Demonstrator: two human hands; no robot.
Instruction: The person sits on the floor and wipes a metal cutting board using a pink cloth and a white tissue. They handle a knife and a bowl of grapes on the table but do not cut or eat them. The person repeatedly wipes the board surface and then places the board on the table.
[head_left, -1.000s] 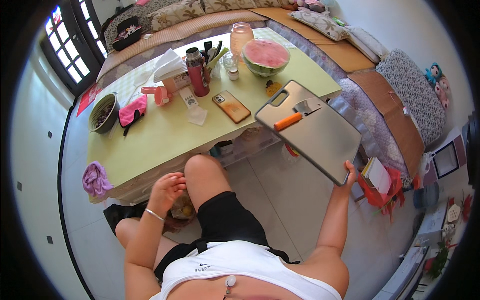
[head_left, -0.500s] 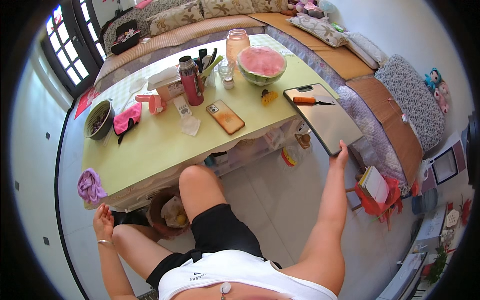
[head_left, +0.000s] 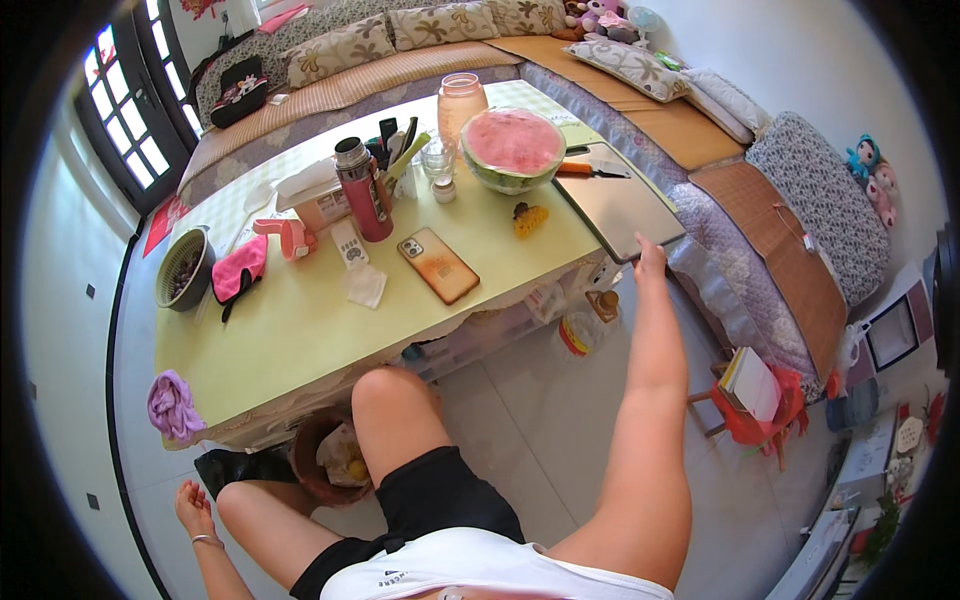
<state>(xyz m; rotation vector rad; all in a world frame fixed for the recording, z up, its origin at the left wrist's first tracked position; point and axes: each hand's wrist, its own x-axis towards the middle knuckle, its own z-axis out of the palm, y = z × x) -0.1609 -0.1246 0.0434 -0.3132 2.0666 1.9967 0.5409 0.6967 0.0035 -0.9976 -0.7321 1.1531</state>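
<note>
My right hand [head_left: 651,258] grips the near edge of a shiny cutting board [head_left: 618,212], with its thumb on top. The board lies at the right end of the table beside the watermelon half [head_left: 513,145]. A knife with an orange handle [head_left: 574,169] rests on the board, its blade pointing right. My left hand [head_left: 194,507] holds nothing; its fingers are loosely bent and apart. It hangs off the table's near left corner, below a purple cloth [head_left: 172,407]. A yellow hair claw clip [head_left: 530,219] sits just left of the board.
On the green table [head_left: 330,350] stand a red thermos [head_left: 366,195], a phone [head_left: 440,264], a tissue box [head_left: 318,195], a glass jar [head_left: 461,103] and a colander [head_left: 187,272]. A bin [head_left: 325,465] stands by my knees. Sofas [head_left: 660,120] line the far and right sides.
My right hand has moved the cutting board left and away from me, onto the table's right end beside the watermelon. The knife moved with it. My left hand has dropped lower, toward me.
</note>
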